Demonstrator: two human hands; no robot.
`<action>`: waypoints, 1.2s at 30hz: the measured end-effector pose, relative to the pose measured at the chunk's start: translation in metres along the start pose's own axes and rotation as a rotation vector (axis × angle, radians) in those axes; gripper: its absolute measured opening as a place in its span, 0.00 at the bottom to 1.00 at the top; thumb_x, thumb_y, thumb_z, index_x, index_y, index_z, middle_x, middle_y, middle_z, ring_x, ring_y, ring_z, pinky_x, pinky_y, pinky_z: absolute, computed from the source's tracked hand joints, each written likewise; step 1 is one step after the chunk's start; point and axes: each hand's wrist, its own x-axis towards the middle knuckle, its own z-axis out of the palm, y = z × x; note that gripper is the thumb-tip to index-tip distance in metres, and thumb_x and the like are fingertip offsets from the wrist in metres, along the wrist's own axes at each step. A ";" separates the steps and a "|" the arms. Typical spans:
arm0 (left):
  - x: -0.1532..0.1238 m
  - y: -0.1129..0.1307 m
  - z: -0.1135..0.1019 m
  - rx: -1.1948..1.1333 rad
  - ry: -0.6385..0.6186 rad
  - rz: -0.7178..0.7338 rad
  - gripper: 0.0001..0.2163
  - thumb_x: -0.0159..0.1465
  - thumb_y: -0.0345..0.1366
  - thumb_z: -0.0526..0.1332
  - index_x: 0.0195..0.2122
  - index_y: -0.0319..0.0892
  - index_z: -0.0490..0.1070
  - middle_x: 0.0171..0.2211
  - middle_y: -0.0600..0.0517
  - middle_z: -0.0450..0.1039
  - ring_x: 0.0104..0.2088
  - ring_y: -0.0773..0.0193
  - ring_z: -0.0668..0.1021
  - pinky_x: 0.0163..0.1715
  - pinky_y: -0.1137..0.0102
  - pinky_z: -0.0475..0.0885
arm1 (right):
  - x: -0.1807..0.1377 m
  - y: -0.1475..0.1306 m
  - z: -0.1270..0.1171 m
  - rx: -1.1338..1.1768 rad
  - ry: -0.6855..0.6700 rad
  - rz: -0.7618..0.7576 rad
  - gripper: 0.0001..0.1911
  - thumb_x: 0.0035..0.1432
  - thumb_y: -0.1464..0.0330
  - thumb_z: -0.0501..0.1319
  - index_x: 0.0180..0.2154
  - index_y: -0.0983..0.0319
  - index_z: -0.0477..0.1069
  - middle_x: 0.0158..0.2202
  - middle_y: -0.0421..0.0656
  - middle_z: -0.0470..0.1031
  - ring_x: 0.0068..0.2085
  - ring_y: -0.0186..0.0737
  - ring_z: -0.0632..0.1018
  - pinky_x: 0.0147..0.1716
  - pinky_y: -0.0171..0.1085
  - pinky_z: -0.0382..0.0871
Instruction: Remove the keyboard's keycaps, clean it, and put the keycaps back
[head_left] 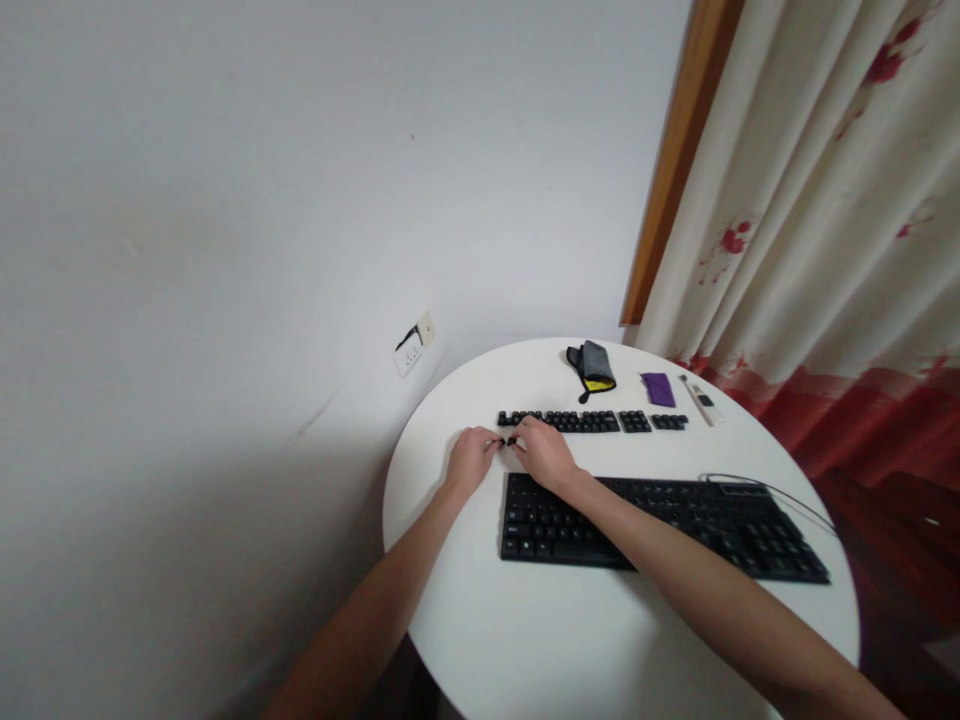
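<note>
A black keyboard [664, 525] lies on the round white table [600, 650]. Behind it runs a row of loose black keycaps [592, 421]. My left hand [470, 462] and my right hand [544, 452] meet at the row's left end, just beyond the keyboard's far left corner. Both hands are pinched on a small black keycap [510, 440] held between their fingertips. My right forearm crosses over the keyboard's left half.
At the back of the table lie a grey and yellow cloth [592, 367], a purple cloth [658, 389] and a slim white tool [701, 400]. The keyboard's cable [787, 495] loops right. A curtain [825, 250] hangs right, a wall socket [411, 350] left.
</note>
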 end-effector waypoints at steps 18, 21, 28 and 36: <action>-0.073 0.054 -0.036 -0.267 -0.144 0.178 0.06 0.64 0.35 0.62 0.33 0.46 0.79 0.35 0.51 0.80 0.38 0.60 0.77 0.45 0.62 0.69 | -0.090 0.012 0.004 0.572 0.122 0.090 0.07 0.58 0.72 0.62 0.39 0.61 0.78 0.36 0.43 0.79 0.36 0.38 0.77 0.40 0.36 0.70; -0.076 0.053 -0.035 -0.221 -0.146 0.197 0.06 0.65 0.34 0.61 0.34 0.47 0.79 0.36 0.51 0.79 0.39 0.61 0.76 0.44 0.63 0.68 | -0.088 0.009 0.007 0.581 0.120 0.055 0.07 0.59 0.72 0.62 0.38 0.61 0.78 0.36 0.43 0.79 0.38 0.38 0.78 0.42 0.36 0.70; -0.080 0.057 -0.037 -0.152 -0.149 0.258 0.07 0.66 0.33 0.60 0.36 0.46 0.78 0.37 0.52 0.78 0.40 0.62 0.74 0.42 0.66 0.69 | -0.090 0.003 0.013 0.453 0.072 -0.026 0.08 0.59 0.73 0.62 0.39 0.60 0.79 0.38 0.43 0.79 0.42 0.38 0.76 0.45 0.35 0.68; -0.088 0.066 -0.042 -0.077 -0.145 0.279 0.10 0.67 0.33 0.56 0.42 0.48 0.78 0.41 0.49 0.76 0.44 0.58 0.72 0.45 0.62 0.70 | -0.090 -0.003 0.003 0.248 0.012 -0.119 0.11 0.62 0.72 0.58 0.39 0.58 0.79 0.39 0.43 0.77 0.43 0.38 0.75 0.44 0.35 0.67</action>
